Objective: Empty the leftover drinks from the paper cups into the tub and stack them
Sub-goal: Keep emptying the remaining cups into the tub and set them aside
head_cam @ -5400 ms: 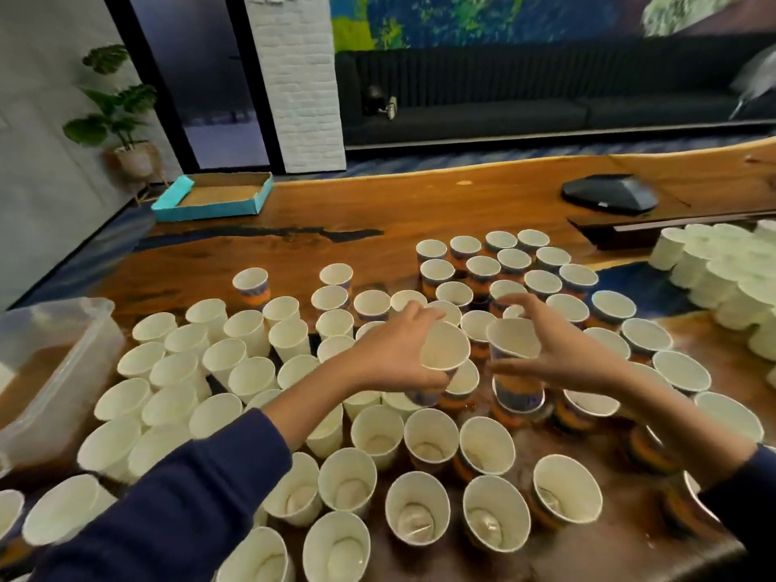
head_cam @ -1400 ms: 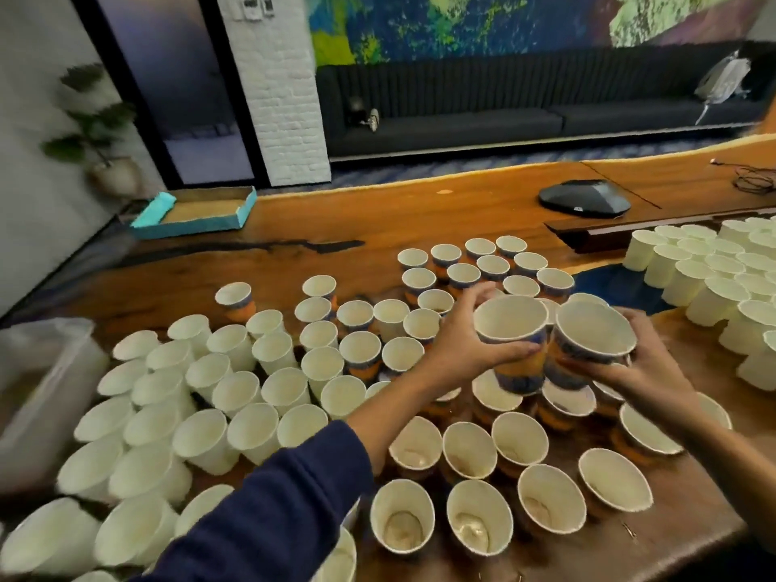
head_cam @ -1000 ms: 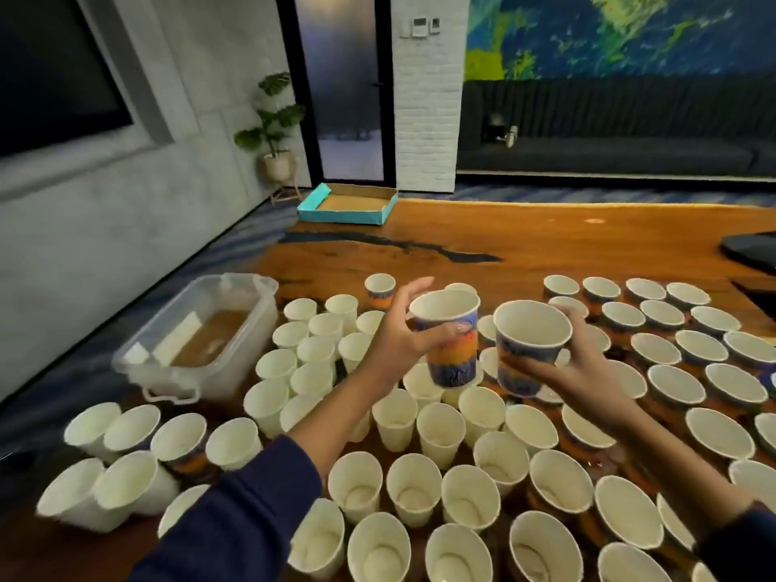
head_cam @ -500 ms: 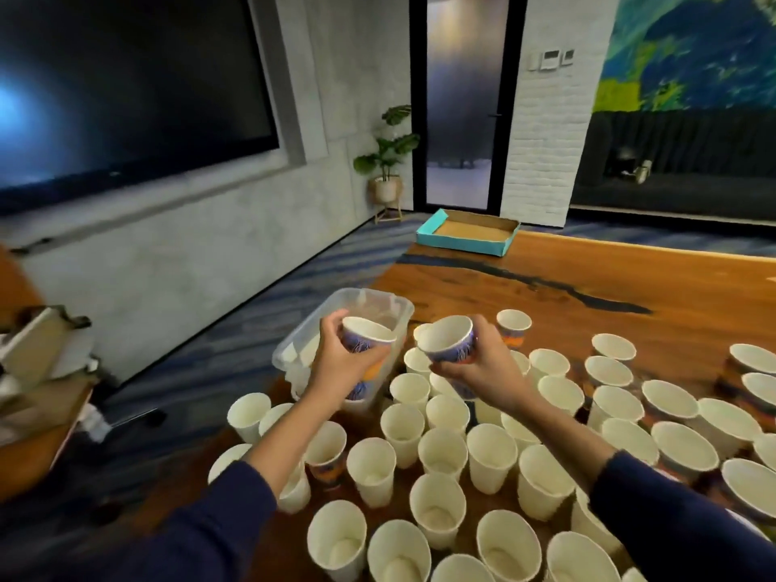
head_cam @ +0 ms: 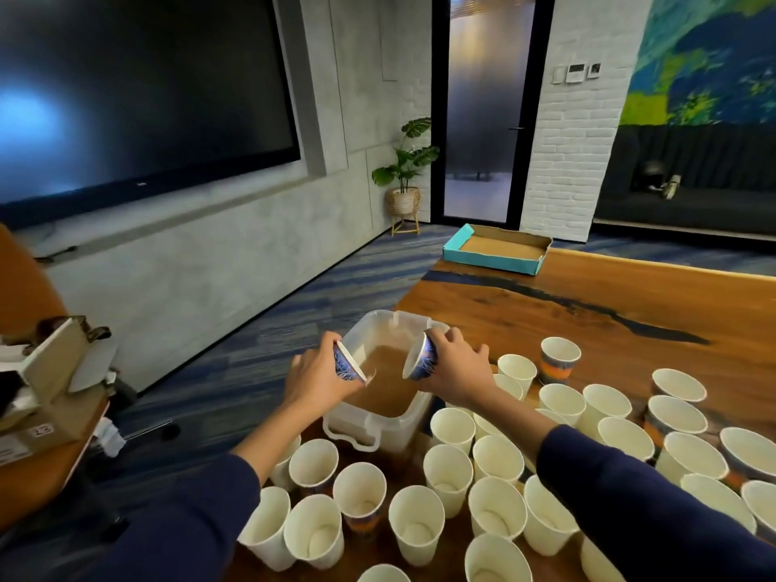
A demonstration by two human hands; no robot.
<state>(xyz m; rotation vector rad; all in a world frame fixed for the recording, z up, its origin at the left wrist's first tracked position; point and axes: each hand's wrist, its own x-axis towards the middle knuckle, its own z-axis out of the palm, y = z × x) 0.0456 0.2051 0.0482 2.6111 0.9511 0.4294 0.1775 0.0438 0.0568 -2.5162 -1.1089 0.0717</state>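
both hands hang over the clear plastic tub (head_cam: pixel 369 426), which sits at the near left corner of the wooden surface (head_cam: pixel 630 304) and holds brown liquid (head_cam: pixel 384 384). the left hand (head_cam: pixel 313 378) has its grip clamped round a blue patterned paper cup (head_cam: pixel 347 365), fingers curled about the cup's body, with the cup tipped on its side so that its white rim faces right and down toward the liquid. the right hand (head_cam: pixel 455 367) has its grip clamped on a 2nd patterned cup (head_cam: pixel 420 357), tipped the other way, with its mouth turned left and down over the tub. the 2 cups are near one another but apart, mouths facing inward above the brown pool. whether anything is pouring out of either cup cannot be made out. both forearms wear dark blue sleeves (head_cam: pixel 638 497). around and in front of the tub stand many upright white-lined paper cups (head_cam: pixel 415 525), packed close together across the surface; 1 cup with orange and blue bands (head_cam: pixel 559 360) stands at the far edge of the group. further back on the surface lies a shallow teal cardboard tray (head_cam: pixel 495 254). beyond it are a potted plant (head_cam: pixel 405 178) by a glass door, and a large dark screen (head_cam: pixel 138 90) on the grey wall.
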